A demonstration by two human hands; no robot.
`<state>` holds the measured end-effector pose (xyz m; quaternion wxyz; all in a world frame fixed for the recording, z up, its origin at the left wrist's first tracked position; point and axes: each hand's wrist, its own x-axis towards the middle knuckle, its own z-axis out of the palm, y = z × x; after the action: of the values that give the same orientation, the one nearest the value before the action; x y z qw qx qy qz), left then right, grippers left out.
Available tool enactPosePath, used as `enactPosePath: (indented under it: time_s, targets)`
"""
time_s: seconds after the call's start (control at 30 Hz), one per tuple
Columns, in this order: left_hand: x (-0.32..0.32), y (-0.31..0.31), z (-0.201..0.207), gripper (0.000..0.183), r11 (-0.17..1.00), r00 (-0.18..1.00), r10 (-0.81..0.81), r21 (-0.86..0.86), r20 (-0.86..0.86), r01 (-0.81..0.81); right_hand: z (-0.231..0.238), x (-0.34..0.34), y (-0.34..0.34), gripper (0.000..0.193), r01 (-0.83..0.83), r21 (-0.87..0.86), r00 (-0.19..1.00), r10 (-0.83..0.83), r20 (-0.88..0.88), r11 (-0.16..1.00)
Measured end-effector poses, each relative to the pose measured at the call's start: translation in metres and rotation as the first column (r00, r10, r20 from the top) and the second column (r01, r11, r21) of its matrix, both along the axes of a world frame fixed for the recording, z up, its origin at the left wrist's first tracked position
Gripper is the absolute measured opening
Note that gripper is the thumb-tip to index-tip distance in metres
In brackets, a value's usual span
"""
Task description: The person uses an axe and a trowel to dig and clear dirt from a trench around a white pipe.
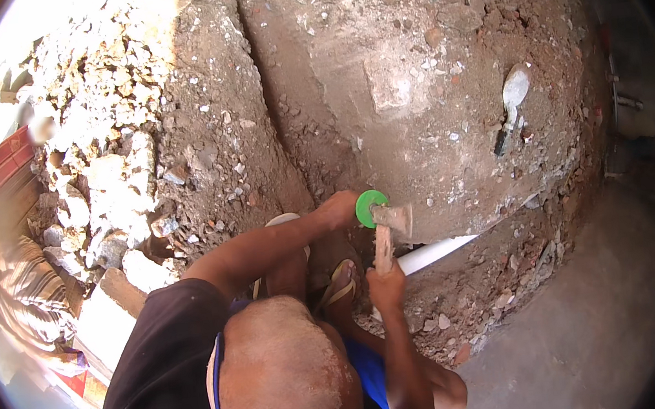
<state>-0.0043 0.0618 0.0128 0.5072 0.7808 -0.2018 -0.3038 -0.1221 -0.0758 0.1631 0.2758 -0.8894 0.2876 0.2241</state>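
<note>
Head view shows the left hand [340,207] pinching a green disc [370,207] against the dirt wall [410,78]; right hand [386,285] clenched round a hammer [387,230] handle low down; disc looks light, stiff; hammer head-heavy; white pipe [435,253] just beside.

The white pipe [435,253] vanishes under rubble; a blurred patch [43,129] masks something upper left
</note>
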Motion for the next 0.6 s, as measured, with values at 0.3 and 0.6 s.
enactPosePath:
  time_s: [0.3, 0.6]
  targets:
    - [0.001, 0.011, -0.003, 0.027, 0.998, 0.998, -0.045, 0.049, 0.046, 0.042, 0.248, 0.182, 0.015, 0.014, -0.303, 0.323, 0.189, -0.276, 0.942, 0.897]
    - [-0.024, 0.014, -0.043, 0.030, 0.997, 0.996, 0.028, 0.064, 0.083, -0.033, 0.071, 0.077, 0.015, 0.021, 0.295, 0.125, 0.955, -0.297, -0.006, 0.947]
